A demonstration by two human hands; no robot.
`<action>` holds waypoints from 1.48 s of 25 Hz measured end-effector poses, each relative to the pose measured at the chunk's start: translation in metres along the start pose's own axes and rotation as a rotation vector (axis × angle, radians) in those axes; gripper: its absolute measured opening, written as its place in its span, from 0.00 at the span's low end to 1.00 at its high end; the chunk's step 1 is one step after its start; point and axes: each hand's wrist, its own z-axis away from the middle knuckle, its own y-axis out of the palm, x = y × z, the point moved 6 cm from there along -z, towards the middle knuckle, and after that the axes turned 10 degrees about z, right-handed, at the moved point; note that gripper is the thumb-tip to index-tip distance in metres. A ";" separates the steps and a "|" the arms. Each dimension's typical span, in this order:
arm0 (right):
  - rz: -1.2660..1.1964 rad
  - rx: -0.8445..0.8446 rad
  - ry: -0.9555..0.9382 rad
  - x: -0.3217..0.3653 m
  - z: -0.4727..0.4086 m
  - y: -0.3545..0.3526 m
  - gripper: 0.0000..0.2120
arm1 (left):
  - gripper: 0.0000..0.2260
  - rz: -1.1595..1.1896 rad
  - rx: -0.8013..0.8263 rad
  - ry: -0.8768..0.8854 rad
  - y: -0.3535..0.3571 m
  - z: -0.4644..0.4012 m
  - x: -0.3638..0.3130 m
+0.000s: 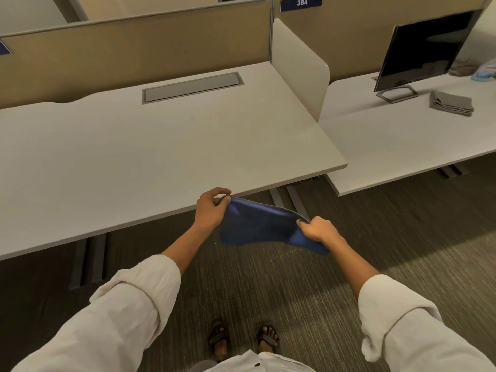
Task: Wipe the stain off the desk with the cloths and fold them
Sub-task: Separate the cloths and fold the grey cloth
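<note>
Partly hidden blue cloth (257, 224), left hand (210, 209), right hand (318, 229) pinching corners

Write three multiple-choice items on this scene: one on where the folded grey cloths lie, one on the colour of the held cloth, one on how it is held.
1. Where do the folded grey cloths lie?
A. On the near desk
B. On the floor
C. On the right-hand desk by the monitor

2. What colour is the held cloth?
A. Blue
B. White
C. Red

3. How is that cloth held?
A. Pressed flat on the desk
B. Stretched in the air between both hands
C. Dangling from one hand

Answers:
1. C, the stack sits just right of the monitor stand.
2. A, the fabric is plainly blue.
3. B, the left hand and right hand each pinch an end, clear of the near desk.
</note>
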 end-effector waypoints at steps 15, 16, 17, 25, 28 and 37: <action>-1.397 0.399 0.091 0.082 0.047 0.036 0.09 | 0.09 -0.075 0.485 0.062 0.056 0.044 -0.014; -1.423 0.389 0.102 0.085 0.047 0.038 0.07 | 0.10 -0.082 0.495 0.053 0.055 0.044 -0.014; -1.437 0.383 0.111 0.087 0.046 0.040 0.05 | 0.10 -0.095 0.500 0.054 0.053 0.044 -0.015; -1.435 0.373 0.074 0.095 0.044 0.047 0.03 | 0.07 -0.229 0.427 0.212 0.037 0.046 -0.017; -1.393 0.405 0.045 0.095 0.044 0.050 0.07 | 0.03 -0.296 0.351 0.294 0.033 0.045 -0.021; -1.518 0.575 0.050 0.096 0.048 0.053 0.13 | 0.04 -0.394 0.329 0.267 0.027 0.044 -0.022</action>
